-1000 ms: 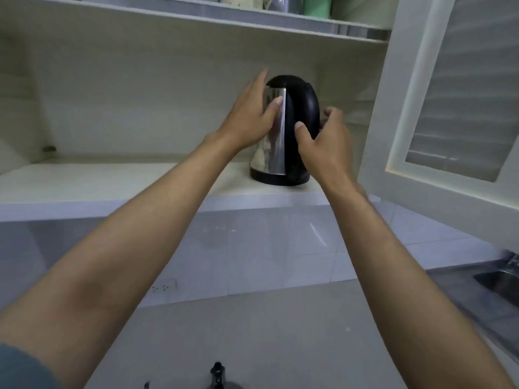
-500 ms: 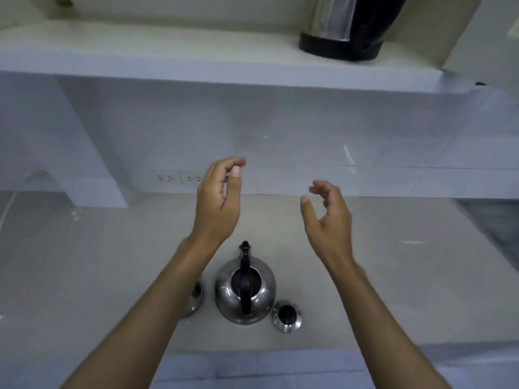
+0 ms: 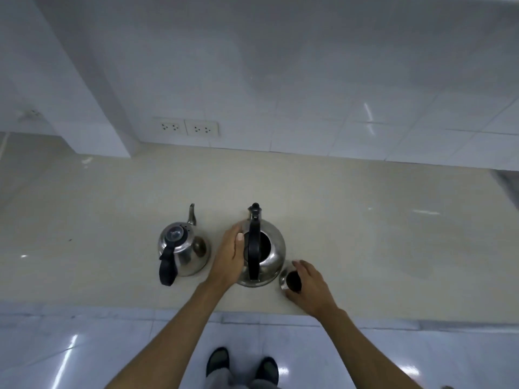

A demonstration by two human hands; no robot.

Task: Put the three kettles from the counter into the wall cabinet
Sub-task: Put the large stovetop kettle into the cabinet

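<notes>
Your hands, half a second ago raised and empty above the counter, now come down to the steel. Your left hand (image 3: 229, 255) presses flat against the left side of the large whistling kettle (image 3: 262, 249), thumb by its black handle, while your right hand (image 3: 309, 284) closes its fingers over the loose lid (image 3: 290, 280) lying just beside the kettle's right base. Your view tips further downward: the cabinet shelf with the black electric kettle you set there a second ago leaves the picture, the small gooseneck kettle (image 3: 181, 252) emerges in full from behind your left forearm, and your shoes (image 3: 243, 366) appear below the counter edge.
</notes>
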